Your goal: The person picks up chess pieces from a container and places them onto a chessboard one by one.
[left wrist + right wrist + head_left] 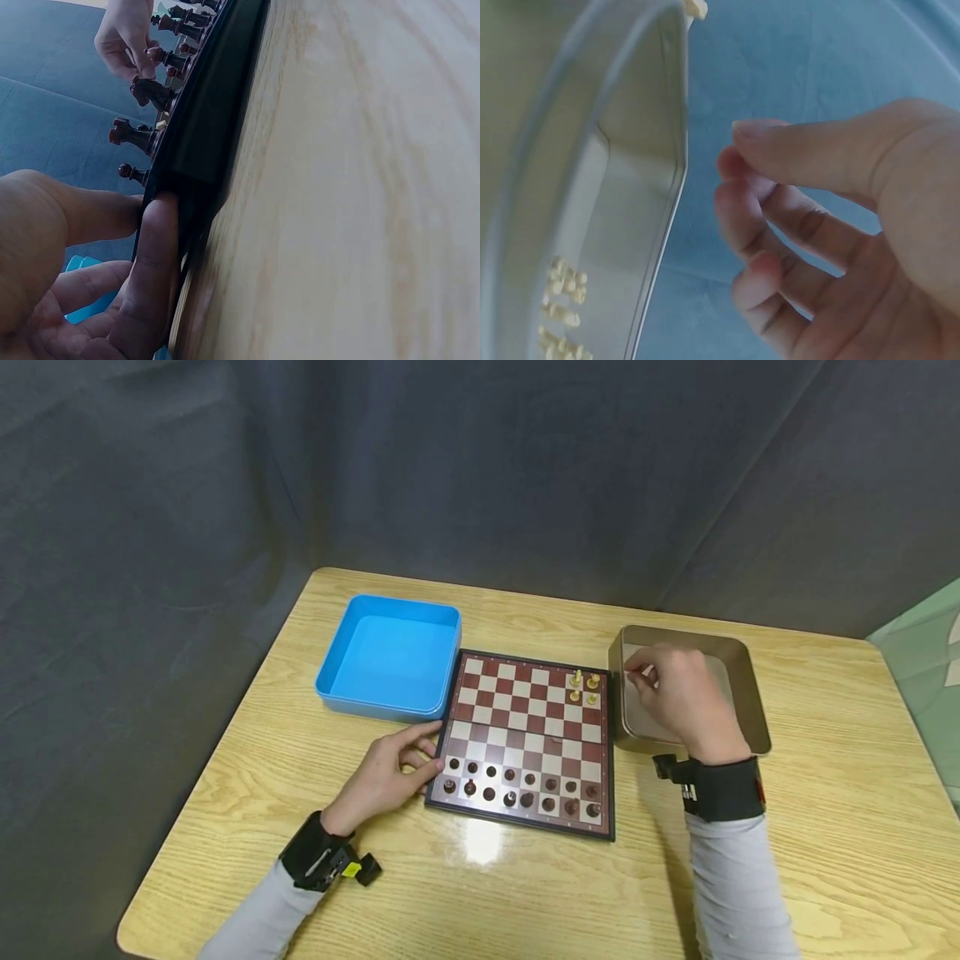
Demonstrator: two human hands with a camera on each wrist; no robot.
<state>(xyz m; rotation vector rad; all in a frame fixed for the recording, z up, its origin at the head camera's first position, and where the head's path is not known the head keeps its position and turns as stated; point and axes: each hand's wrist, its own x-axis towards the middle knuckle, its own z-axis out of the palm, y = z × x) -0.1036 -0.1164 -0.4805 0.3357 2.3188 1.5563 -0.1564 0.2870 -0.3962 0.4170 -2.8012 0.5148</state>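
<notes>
A red-and-white chessboard (517, 727) with a black rim lies on the table. Dark chess pieces (530, 779) stand in two rows along its near side. A few cream chess pieces (592, 681) stand at its far right corner. My left hand (390, 768) holds the board's left edge near the front corner, thumb (105, 214) at the rim and fingers against the side. My right hand (682, 693) is above a metal tin (750, 693), its fingers (739, 217) loosely bent and nothing visible between them. Cream pieces (564, 300) lie inside the tin.
An open blue box (390, 660) stands to the left of the board, close to its far left corner. The tin stands close to the board's right edge. Behind the wooden table (525, 902) hangs a dark cloth (487, 485).
</notes>
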